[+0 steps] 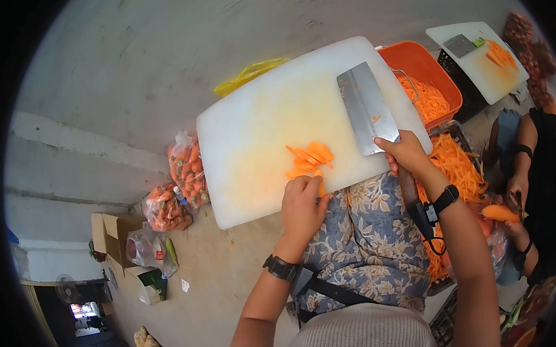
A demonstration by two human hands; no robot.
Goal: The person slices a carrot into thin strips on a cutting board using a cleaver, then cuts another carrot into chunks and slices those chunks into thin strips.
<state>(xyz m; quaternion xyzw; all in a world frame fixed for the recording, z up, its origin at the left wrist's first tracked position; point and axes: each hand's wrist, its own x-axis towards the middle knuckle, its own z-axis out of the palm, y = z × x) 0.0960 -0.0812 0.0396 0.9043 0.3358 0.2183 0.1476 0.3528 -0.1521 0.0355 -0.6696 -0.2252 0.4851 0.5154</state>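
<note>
Right of centre in the frame, my right hand (406, 155) is closed around the dark handle of the cleaver (366, 108). Its broad blade points away from me, toward the upper middle of the picture, over the far part of the cutting board (261, 142). It is well apart from the food, and I cannot tell whether it rests on the board or is held just above it. Bits of orange cling to the steel.

Lower and nearer the middle, my left hand (302, 209) is curled knuckles-up, fingertips pressing the near end of the carrot slices (309, 159). They lie fanned in a small overlapping pile just below the board's centre. The board sits across my lap, over my flowered trousers (374, 240).

I judge I am between cuts: the pile is gathered and pinned, the blade off to the side. The next cut calls for bringing the edge square to the free end of the slices, with my fingertips tucked back behind my knuckles.

Further out, an orange basket (419, 65) of shredded carrot sits just beyond the board at upper right, with more shreds (461, 163) heaped beside my right wrist. At the right edge another person's hand (518, 187) holds a whole carrot (499, 213). Bags of carrots (188, 166) lie on the floor at left.
</note>
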